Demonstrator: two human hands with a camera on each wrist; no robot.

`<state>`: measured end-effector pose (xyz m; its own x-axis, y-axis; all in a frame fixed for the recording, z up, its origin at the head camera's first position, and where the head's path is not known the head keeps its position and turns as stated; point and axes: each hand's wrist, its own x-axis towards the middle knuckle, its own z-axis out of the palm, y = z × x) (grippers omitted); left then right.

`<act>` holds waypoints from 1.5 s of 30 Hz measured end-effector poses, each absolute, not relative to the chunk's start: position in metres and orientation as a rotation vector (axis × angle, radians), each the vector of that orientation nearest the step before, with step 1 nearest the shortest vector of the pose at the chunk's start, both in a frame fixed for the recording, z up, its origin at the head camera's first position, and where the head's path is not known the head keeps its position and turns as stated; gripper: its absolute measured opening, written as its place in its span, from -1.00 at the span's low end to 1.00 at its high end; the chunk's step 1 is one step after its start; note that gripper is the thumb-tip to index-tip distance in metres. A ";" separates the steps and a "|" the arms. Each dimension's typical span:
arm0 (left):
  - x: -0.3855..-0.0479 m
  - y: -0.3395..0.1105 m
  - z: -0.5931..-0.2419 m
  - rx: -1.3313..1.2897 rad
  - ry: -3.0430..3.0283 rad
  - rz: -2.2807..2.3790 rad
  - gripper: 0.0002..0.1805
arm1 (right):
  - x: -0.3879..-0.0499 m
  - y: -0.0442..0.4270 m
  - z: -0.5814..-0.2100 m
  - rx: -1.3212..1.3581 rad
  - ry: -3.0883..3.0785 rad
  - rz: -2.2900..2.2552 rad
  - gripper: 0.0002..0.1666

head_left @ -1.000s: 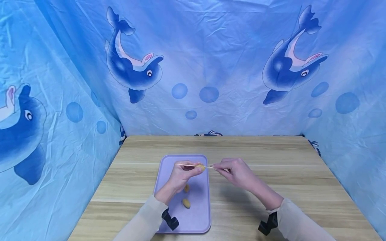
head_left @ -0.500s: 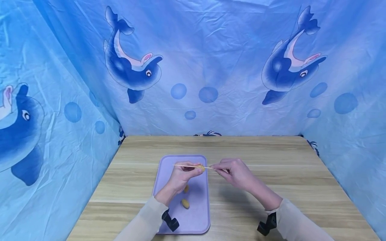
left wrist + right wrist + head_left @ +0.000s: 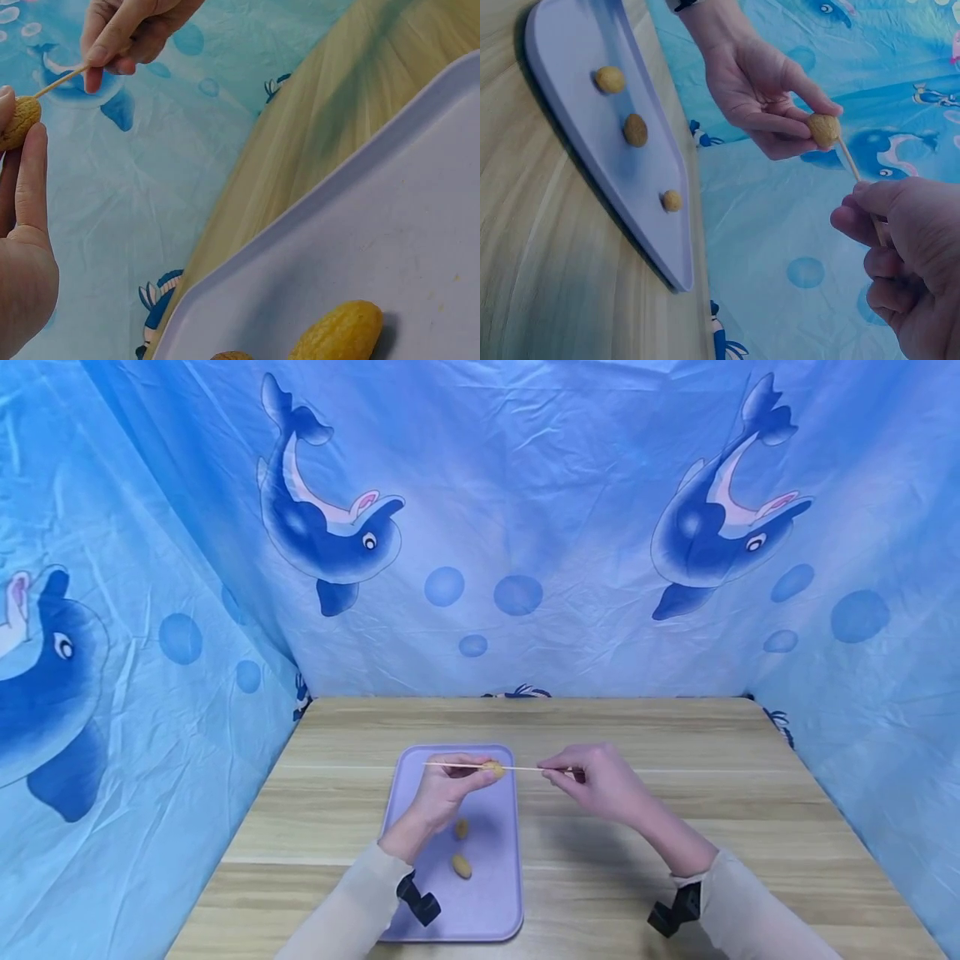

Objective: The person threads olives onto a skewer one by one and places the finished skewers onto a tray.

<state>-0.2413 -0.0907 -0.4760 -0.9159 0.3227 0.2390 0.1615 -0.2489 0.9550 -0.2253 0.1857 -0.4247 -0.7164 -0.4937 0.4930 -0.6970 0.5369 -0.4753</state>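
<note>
My left hand (image 3: 441, 793) pinches a small, wrinkled yellow-brown food ball (image 3: 493, 769) between thumb and fingers, above the far part of the tray. A thin wooden skewer (image 3: 522, 768) shows on both sides of that ball. To the right, my right hand (image 3: 603, 785) pinches the skewer between thumb and forefinger, a short length away from the ball. The right wrist view also shows the skewer (image 3: 849, 159) running from the ball into the right hand's fingers.
A lilac tray (image 3: 491, 902) lies on the wooden table (image 3: 675, 860). Three more balls rest on it in the right wrist view: a near one (image 3: 610, 79), a middle one (image 3: 635, 130) and a far one (image 3: 673, 201). Blue dolphin-print cloth (image 3: 570, 510) hangs around the table.
My right hand has shifted a little to the right, and more skewer shows between it and the ball. The left hand, with the ball, has moved slightly up and left.
</note>
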 end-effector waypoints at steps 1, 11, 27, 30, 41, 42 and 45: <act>-0.241 -0.091 -0.476 0.611 1.846 2.329 -0.70 | -0.226 0.186 -0.425 1.013 -2.469 0.960 -0.86; -0.243 -0.096 -0.475 0.604 1.724 2.341 -0.69 | -0.227 0.183 -0.427 1.139 -2.393 0.941 -0.84; -0.247 -0.096 -0.479 0.554 1.645 2.378 -0.66 | -0.229 0.179 -0.426 1.117 -2.429 0.928 -0.84; -0.247 -0.096 -0.478 0.565 1.648 2.381 -0.65 | -0.230 0.178 -0.426 1.125 -2.418 0.924 -0.85; -0.248 -0.093 -0.480 0.574 1.697 2.379 -0.65 | -0.232 0.177 -0.428 1.118 -2.454 0.929 -0.85; -0.248 -0.093 -0.480 0.574 1.704 2.377 -0.65 | -0.232 0.177 -0.429 1.116 -2.459 0.933 -0.85; -0.248 -0.091 -0.481 0.564 1.723 2.368 -0.65 | -0.232 0.177 -0.430 1.113 -2.473 0.945 -0.84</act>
<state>-0.2475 -0.0914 -0.4810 -0.9162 0.3432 0.2069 0.0914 -0.3238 0.9417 -0.2319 0.1769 -0.4303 -0.6690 -0.5674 0.4801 -0.7430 0.4924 -0.4534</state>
